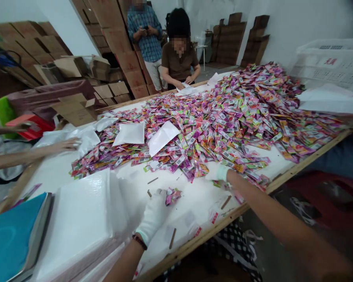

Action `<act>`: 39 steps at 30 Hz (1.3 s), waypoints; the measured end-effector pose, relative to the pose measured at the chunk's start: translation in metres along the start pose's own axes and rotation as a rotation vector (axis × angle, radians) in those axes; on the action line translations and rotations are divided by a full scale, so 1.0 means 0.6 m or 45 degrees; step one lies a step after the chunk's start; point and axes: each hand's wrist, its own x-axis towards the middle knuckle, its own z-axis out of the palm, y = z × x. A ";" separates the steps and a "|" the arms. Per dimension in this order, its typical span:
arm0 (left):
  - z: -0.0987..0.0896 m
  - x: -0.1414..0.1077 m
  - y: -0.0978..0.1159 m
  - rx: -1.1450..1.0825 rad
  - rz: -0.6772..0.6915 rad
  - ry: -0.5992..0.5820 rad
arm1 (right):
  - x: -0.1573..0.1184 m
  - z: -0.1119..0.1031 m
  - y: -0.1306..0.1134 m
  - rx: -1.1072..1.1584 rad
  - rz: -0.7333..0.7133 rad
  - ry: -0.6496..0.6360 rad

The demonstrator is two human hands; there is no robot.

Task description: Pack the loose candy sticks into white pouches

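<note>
My left hand (153, 214), in a white knitted glove, is closed on a small bunch of colourful sachets (173, 196) just above the white tabletop. My right hand (217, 171), gloved the same way, reaches to the near edge of a large heap of pink, purple and green sachets (206, 125). Blur smears its fingers, and I cannot make out whether they grip a sachet. To the left of my left hand stands a stack of white padded mailers (79, 203).
Two filled white mailers lie on the heap, a square pouch (129, 134) and a tilted pouch (163, 137). A co-worker's arm (47, 150) reaches in from the left. Another person (181, 58) works across the table. A white crate (329, 62) stands at right; a blue folder (14, 235) lies front left.
</note>
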 end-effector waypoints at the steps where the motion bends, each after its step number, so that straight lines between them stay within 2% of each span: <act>1: 0.002 -0.001 -0.009 -0.054 0.001 0.022 | -0.020 -0.017 0.012 0.012 0.003 0.004; 4: -0.005 0.009 -0.020 -0.314 -0.043 0.095 | -0.067 -0.061 0.039 0.023 0.027 0.000; 7: -0.030 0.044 -0.003 -0.414 -0.047 0.229 | -0.084 -0.082 0.047 0.039 0.043 0.010; 10: -0.053 0.101 0.038 -0.313 0.049 0.343 | -0.073 -0.072 0.028 0.126 0.029 -0.007; 13: -0.061 0.161 0.083 -0.273 0.110 0.364 | -0.054 -0.051 -0.004 0.263 -0.105 -0.045; 15: -0.058 0.186 0.103 -0.264 0.127 0.368 | -0.045 -0.042 -0.013 0.298 -0.203 -0.044; 17: -0.052 0.193 0.108 -0.292 0.151 0.380 | -0.042 -0.043 -0.001 0.292 -0.269 -0.019; 20: -0.045 0.172 0.090 -0.399 0.165 0.409 | -0.046 -0.060 0.045 0.186 -0.378 0.011; 23: -0.039 0.134 0.060 -0.617 0.120 0.410 | -0.051 -0.069 0.083 -0.194 -0.479 -0.015; 27: -0.021 0.082 0.038 -1.013 0.058 0.368 | -0.046 -0.044 0.079 -0.783 -0.511 -0.250; 29: -0.009 0.055 0.038 -1.236 0.017 0.336 | -0.040 -0.026 0.067 -0.958 -0.479 -0.339; 31: 0.003 0.030 0.040 -1.631 -0.087 0.246 | -0.037 -0.014 0.061 -1.042 -0.448 -0.364; 33: 0.013 0.010 0.042 -1.985 -0.207 0.136 | -0.040 -0.012 0.061 -1.047 -0.448 -0.327; 35: 0.021 -0.004 0.045 -2.107 -0.274 0.085 | -0.048 -0.016 0.061 -0.927 -0.486 -0.214; 37: 0.026 -0.010 0.052 -2.152 -0.272 0.076 | -0.061 -0.018 0.054 -0.599 -0.511 -0.054; 39: 0.026 -0.012 0.067 -2.233 -0.249 0.052 | -0.074 -0.008 0.036 -0.126 -0.400 0.060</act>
